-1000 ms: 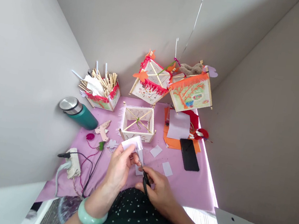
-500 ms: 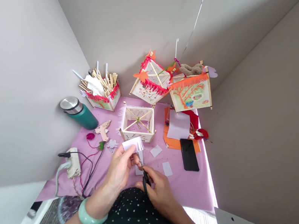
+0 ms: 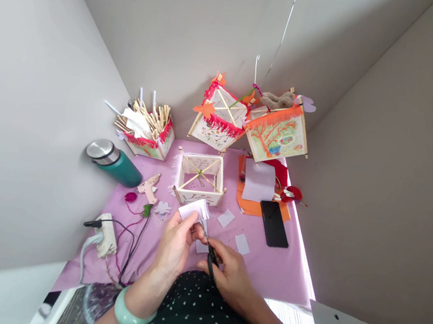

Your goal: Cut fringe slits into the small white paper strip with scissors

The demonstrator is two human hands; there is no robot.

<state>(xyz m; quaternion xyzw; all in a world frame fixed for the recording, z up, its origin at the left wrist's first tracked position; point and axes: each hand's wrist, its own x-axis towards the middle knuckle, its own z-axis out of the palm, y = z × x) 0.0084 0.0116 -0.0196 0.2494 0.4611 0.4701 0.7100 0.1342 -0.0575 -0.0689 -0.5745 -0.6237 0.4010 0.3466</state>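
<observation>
Above the purple tabletop point(image 3: 265, 269), the left hand point(image 3: 175, 243) pinches a folded white paper strip point(image 3: 194, 209) between thumb and fingers (its far edge already cut into a fringe). The right hand point(image 3: 228, 274) grips black scissors point(image 3: 211, 255), blades at the strip's lower end, just in front of the open stick-framed lantern point(image 3: 199, 178).

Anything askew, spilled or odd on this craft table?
Two things stand out: the teal flask lies on its side by the wall, and loose paper offcuts are scattered on the purple cloth. Nothing looks spilled or damaged.
</observation>
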